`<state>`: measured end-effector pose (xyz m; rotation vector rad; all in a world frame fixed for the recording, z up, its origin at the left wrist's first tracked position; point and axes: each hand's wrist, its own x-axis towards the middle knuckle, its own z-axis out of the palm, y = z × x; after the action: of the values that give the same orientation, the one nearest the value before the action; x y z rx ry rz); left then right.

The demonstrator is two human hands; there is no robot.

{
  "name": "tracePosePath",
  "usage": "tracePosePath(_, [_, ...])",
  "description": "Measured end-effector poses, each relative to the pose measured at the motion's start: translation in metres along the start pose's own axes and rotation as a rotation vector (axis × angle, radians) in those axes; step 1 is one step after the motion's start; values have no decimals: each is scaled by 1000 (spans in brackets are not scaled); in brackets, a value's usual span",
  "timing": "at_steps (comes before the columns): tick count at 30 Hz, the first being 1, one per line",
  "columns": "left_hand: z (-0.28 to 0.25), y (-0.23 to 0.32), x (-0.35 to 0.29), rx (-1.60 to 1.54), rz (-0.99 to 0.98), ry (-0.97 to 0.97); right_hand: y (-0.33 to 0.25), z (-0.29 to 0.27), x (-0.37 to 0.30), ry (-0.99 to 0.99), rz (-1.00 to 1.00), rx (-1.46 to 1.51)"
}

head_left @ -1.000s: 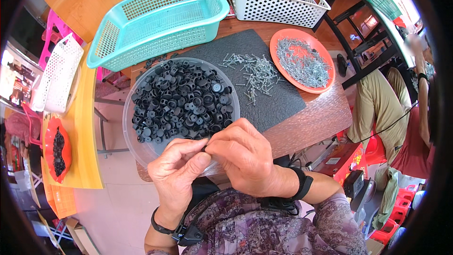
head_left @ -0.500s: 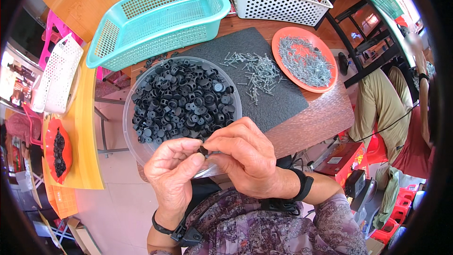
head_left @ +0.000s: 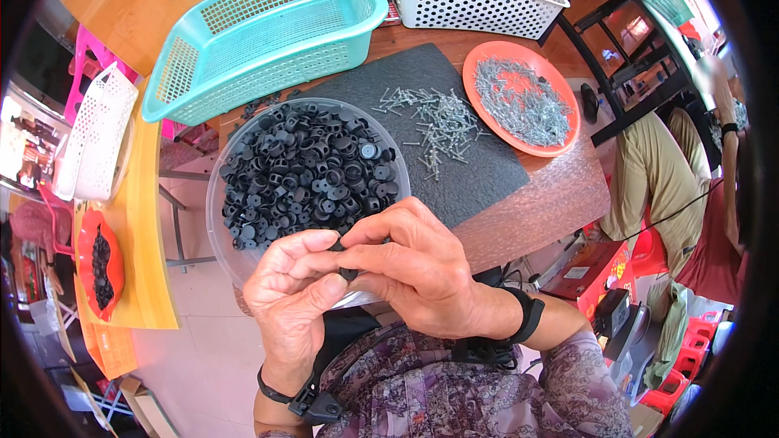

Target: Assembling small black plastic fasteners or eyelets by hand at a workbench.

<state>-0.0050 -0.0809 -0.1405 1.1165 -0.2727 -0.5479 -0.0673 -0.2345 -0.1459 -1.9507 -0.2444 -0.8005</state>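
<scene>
Fingertips of my left hand (head_left: 292, 284) and my right hand (head_left: 418, 268) meet around a small black plastic part (head_left: 347, 272), both pinching it; its shape is mostly hidden by the fingers. They hold it over the near rim of a clear round tub (head_left: 217, 235) heaped with small black round plastic parts (head_left: 316, 170). To the right of the tub, a loose pile of silver screws (head_left: 445, 126) lies on a dark grey mat (head_left: 487, 182). More screws fill an orange plate (head_left: 480, 131) at the mat's right edge.
Behind the tub stands a turquoise basket (head_left: 268, 77), with a white basket (head_left: 479, 20) of black parts to its right. At left, a red dish (head_left: 88, 255) of black parts rests on a yellow wooden surface (head_left: 150, 259). Another person's legs (head_left: 653, 178) are at right.
Both hands have shifted very slightly left, still pinching together. The black part now shows a little more between the fingertips. The table scene has drifted slightly left and up in view.
</scene>
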Motion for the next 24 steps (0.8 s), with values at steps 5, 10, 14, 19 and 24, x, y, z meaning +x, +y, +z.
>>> tracePosePath(5, [5, -2, 1, -88, -10, 0, 0, 1, -1, 43, -21, -15])
tracePosePath(10, [12, 0, 0, -79, -24, 73, -4, 2, 0, 64, -19, -37])
tracePosePath(14, [12, -3, -1, -85, 3, 62, -3, 3, -3, 93, 16, -41])
tracePosePath(19, [10, -6, -4, -29, 64, 38, -5, 0, -5, 96, 58, -40])
tracePosePath(24, [9, -6, -5, 36, 109, 89, -9, 5, -6, 116, 40, -37])
